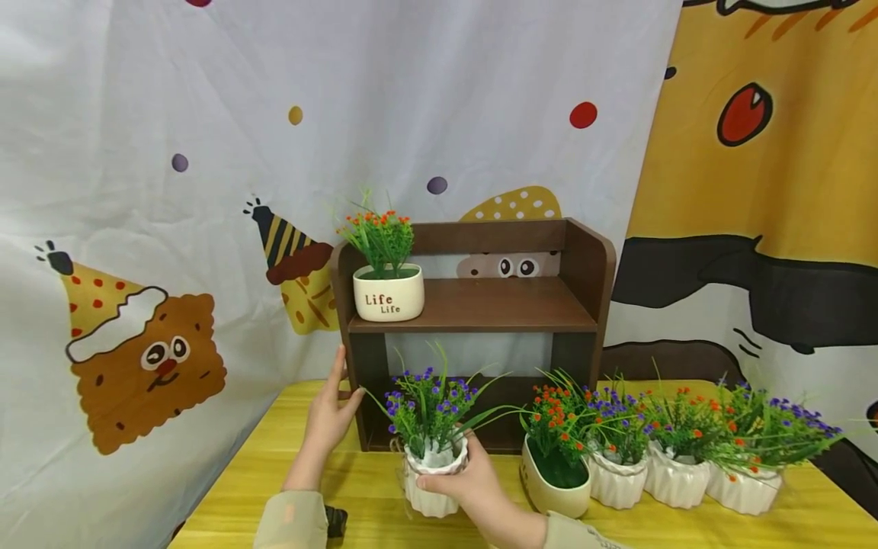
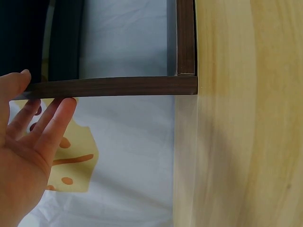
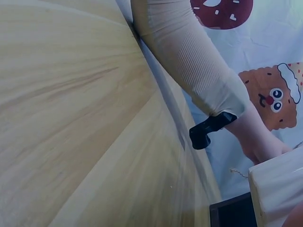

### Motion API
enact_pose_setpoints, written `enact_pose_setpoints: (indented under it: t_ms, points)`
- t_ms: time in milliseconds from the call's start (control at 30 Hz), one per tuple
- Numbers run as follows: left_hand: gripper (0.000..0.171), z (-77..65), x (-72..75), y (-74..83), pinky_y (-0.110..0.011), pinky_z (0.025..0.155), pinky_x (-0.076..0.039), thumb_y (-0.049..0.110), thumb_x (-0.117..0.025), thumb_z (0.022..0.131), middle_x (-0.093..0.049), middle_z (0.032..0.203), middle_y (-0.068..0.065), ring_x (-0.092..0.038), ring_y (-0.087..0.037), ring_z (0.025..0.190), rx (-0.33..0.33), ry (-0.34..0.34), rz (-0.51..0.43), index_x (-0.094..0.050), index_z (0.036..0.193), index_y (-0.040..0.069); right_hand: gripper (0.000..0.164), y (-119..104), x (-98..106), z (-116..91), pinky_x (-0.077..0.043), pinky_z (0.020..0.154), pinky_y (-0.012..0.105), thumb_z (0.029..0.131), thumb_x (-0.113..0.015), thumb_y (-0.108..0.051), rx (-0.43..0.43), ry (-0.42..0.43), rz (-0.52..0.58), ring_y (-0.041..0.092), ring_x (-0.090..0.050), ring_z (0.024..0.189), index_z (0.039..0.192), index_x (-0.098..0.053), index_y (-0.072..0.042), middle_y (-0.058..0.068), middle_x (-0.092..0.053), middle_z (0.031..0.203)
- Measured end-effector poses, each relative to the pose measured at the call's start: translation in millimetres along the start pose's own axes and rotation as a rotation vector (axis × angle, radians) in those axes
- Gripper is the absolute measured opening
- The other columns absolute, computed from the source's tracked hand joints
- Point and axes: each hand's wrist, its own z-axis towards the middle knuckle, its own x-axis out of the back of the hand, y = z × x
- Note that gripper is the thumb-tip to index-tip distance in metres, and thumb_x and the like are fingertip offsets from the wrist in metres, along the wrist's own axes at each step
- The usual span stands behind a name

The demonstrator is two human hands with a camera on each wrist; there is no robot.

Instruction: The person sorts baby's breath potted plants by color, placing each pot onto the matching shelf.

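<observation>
My right hand (image 1: 480,488) grips a white ribbed flowerpot (image 1: 430,499) with purple flowers (image 1: 435,400), the thumb across its front. The pot is in front of the brown two-tier shelf (image 1: 480,305); the right wrist view shows only part of the white pot (image 3: 277,187). At the shelf's left side, my left hand (image 1: 331,415) holds the side panel (image 2: 118,86), thumb on one face and fingers on the other in the left wrist view. A cream oval pot (image 1: 389,297) marked "Life", with orange flowers, stands on the upper tier at the left.
To the right on the wooden table (image 1: 274,457) stand a cream oval pot (image 1: 557,488) with orange flowers and several white ribbed pots (image 1: 675,480) with purple and orange flowers. A printed curtain (image 1: 411,91) hangs behind the shelf.
</observation>
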Motion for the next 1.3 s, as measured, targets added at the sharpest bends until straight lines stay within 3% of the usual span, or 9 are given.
enact_pose_setpoints:
  t_ms: [200, 533, 800, 1300]
  points:
    - [0.089, 1.4, 2.4, -0.1, -0.047, 0.068, -0.057, 0.008, -0.069, 0.090, -0.055, 0.128, -0.030, -0.068, -0.037, 0.085, -0.003, -0.006, 0.007, -0.015, 0.157, 0.030, 0.090, 6.8, -0.7, 3.9, -0.048, 0.094, 0.031, 0.066, -0.083, 0.005, -0.008, -0.009, 0.033, 0.030, -0.056, 0.112, 0.140, -0.032, 0.009, 0.018, -0.056, 0.126]
    - [0.089, 3.2, 3.8, -1.8, -0.049, 0.068, -0.056, 0.007, -0.070, 0.089, -0.055, 0.128, -0.029, -0.068, -0.037, 0.083, -0.019, 0.021, 0.005, -0.017, 0.157, 0.028, 0.092, 33.7, -5.1, 26.0, -0.044, 0.099, 0.043, 0.064, -0.087, -0.001, 0.018, 0.057, -0.083, 0.034, -0.054, 0.114, 0.139, -0.036, 0.009, 0.021, -0.056, 0.127]
    - [0.087, 5.5, 3.3, 1.3, -0.048, 0.068, -0.056, 0.009, -0.069, 0.091, -0.055, 0.129, -0.028, -0.068, -0.036, 0.084, 0.003, 0.010, 0.010, -0.016, 0.157, 0.030, 0.090, 39.1, -8.5, 47.2, -0.043, 0.100, 0.047, 0.063, -0.090, -0.009, 0.004, 0.131, -0.152, 0.034, -0.056, 0.112, 0.135, -0.041, 0.008, 0.020, -0.058, 0.123]
    - [0.089, 0.1, -1.3, 1.4, -0.046, 0.068, -0.057, 0.006, -0.071, 0.088, -0.054, 0.131, -0.029, -0.068, -0.036, 0.083, -0.021, 0.023, 0.009, -0.018, 0.157, 0.026, 0.080, 53.1, -13.3, 68.5, -0.047, 0.094, 0.043, 0.065, -0.088, -0.007, 0.038, 0.176, -0.111, 0.031, -0.058, 0.106, 0.130, -0.044, 0.006, 0.017, -0.061, 0.117]
